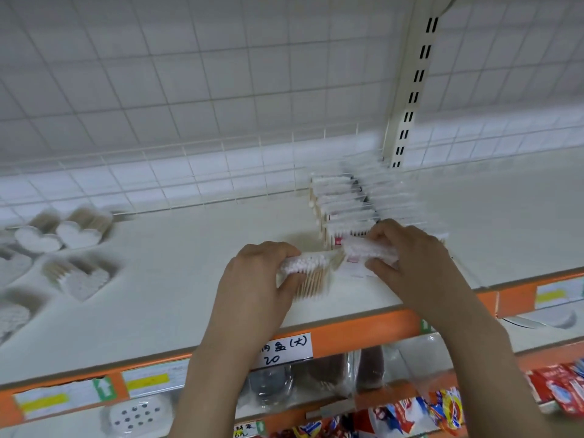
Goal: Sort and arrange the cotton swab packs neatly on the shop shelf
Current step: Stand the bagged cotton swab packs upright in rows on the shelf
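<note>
At the near edge of the shelf (177, 267) my left hand (256, 279) grips one swab pack (311, 276) and my right hand (410, 251) pinches another (368, 251), both probably bound next for the near end of the row (344, 203) just beyond, stood upright and squared.

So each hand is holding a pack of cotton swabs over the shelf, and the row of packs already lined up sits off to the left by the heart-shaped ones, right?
Not quite. Left hand and right hand each grip a swab pack over the shelf, but the head view shows the lined-up row behind the right hand, toward the right. Only the heart-shaped packs lie at left.
</note>
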`<state>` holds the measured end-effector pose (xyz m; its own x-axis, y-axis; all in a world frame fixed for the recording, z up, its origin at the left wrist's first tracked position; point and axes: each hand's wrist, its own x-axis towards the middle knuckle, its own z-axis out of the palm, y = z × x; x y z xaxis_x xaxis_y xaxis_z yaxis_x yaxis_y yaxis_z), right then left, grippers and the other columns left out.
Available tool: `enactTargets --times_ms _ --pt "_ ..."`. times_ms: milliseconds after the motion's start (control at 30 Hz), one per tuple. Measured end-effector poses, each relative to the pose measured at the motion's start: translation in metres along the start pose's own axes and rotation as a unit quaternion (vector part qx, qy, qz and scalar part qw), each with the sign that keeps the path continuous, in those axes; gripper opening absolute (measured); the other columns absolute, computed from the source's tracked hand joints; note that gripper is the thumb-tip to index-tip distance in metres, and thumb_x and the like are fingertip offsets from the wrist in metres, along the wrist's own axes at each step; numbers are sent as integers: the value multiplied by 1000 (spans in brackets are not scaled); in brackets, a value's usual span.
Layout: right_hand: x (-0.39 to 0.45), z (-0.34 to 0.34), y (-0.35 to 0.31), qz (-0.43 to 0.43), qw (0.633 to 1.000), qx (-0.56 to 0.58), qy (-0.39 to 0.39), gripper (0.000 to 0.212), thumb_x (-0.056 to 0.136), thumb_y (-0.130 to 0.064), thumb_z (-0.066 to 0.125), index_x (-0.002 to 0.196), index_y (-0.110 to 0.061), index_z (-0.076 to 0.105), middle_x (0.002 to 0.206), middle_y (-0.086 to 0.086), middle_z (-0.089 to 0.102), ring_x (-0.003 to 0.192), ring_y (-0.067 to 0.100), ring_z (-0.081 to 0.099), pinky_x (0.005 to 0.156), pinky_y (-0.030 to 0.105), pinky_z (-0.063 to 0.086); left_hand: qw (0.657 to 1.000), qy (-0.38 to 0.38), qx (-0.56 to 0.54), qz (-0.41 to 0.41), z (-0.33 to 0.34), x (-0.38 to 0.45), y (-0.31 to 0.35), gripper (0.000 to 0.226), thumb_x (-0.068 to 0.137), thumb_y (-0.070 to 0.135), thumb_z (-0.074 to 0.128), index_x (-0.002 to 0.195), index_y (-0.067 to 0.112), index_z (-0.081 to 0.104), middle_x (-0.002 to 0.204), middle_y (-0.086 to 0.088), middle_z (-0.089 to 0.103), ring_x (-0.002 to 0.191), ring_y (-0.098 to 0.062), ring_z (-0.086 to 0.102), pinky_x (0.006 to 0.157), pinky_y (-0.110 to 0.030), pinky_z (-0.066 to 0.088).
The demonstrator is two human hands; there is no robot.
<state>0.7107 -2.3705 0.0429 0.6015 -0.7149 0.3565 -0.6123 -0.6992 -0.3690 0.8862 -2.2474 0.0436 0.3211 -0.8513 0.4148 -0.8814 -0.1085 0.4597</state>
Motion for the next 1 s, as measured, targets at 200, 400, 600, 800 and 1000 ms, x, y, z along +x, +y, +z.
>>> enactTargets --times_ms 200,400,600,800,1000 --pt "18 4 11 -55 998 -30 -33 30 83 -20 66 113 -18 65 106 -2 61 104 17 44 86 22 25 1000 -8 9 -8 9 1 4 25 75 16 73 100 22 70 95 11 52 87 -8 54 76 -17 38" --pt "28 7 12 -59 996 -55 -35 34 85 -17 65 119 -20 63 95 -7 44 102 16 38 93 25 26 1000 -3 18 -5 11 1 3 28 76 18 73 104 20 70 93 9 55 85 -12 56 76 -20 41" --pt "31 8 13 -69 997 -18 -27 32 82 -10 66 113 -17 61 92 -11 43 93 6 29 71 13 18 1000 8 22 -5 13 3 1 30 77 21 73 107 20 69 95 8 59 87 -12 58 77 -19 40" --pt "34 1 15 -72 996 -3 -61 34 84 -17 63 117 -21 55 107 -9 51 104 9 38 72 13 20 1000 5 25 -3 13 11 0 32 78 22 72 109 19 67 99 6 60 91 -14 58 79 -20 41" --pt "40 -19 13 -57 998 31 -22 30 90 -19 53 120 -18 57 118 -5 58 109 12 49 82 18 31 999 20 47 -9 1 26 -7 31 77 20 72 108 18 68 99 4 61 91 -16 58 76 -23 40"
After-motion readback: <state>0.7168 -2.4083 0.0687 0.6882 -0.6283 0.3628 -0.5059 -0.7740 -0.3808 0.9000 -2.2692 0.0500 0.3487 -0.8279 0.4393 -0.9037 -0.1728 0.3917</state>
